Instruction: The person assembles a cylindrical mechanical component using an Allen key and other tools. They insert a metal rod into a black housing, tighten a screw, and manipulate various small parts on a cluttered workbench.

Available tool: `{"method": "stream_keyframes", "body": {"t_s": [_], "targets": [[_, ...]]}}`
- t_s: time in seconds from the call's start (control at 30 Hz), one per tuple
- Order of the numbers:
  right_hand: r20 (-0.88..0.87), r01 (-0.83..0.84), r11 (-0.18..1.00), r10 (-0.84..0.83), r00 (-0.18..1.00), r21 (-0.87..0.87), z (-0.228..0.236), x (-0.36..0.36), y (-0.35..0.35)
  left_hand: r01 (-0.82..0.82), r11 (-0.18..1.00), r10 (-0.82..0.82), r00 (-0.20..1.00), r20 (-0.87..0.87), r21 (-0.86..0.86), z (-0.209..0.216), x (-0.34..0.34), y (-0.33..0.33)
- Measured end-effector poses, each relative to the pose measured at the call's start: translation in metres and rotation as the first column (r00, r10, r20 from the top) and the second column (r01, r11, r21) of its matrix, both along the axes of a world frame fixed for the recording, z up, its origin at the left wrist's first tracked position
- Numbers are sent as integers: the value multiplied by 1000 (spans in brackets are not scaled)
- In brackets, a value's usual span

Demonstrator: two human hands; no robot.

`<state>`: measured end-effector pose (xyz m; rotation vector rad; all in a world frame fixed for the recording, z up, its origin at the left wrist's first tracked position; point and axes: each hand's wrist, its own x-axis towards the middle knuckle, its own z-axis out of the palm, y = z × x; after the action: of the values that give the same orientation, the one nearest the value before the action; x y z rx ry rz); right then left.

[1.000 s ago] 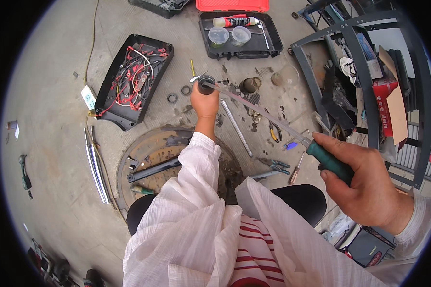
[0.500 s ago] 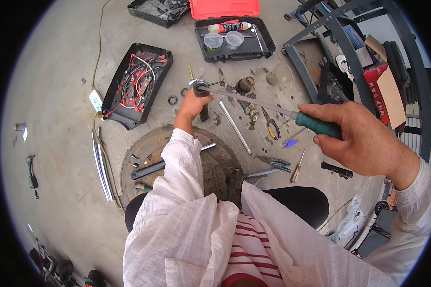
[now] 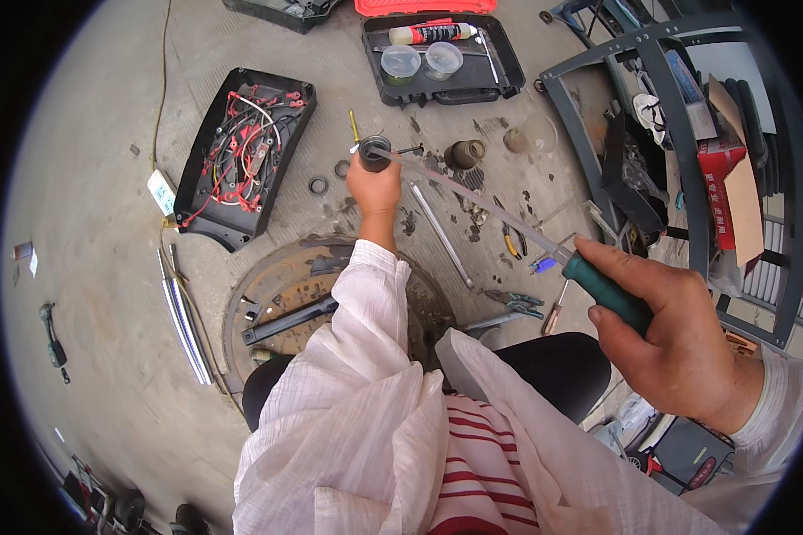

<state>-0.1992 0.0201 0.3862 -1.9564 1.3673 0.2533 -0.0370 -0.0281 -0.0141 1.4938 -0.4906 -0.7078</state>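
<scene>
Red carton (image 3: 719,169) with pale print on the metal rack at right, brown cardboard sheet (image 3: 742,192) leaning just beside it. White tube with red label (image 3: 432,33) lying in the open black case at top, two clear round tubs (image 3: 419,61) below it. Small white tag with green print (image 3: 161,192) on the floor, touching the black tray's left edge.

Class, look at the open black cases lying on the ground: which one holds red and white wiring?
The black case left of the left hand holds the wiring; the red-lidded case at the top holds two clear tubs and a tube.
</scene>
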Motion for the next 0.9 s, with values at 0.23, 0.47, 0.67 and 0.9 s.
{"method": "stream_keyframes", "body": {"t_s": [0.23,0.47,0.67,0.9], "targets": [[-110,-39,994,50,993,104,26,1,-15,321,947,-321,947,26,9,2,23,11],[-65,-146,988,149,987,42,22,-9,-16,619,785,-606,776,-174,22,15,61,22],[-36,-134,990,136,990,37,13,-3,-7,12,998,-13,1000,-15,-56,2,6,19],[28,3,999,-2,1000,-40,-3,-8,-3,45,998,-48,997,57,45,-6,8,2]]}}
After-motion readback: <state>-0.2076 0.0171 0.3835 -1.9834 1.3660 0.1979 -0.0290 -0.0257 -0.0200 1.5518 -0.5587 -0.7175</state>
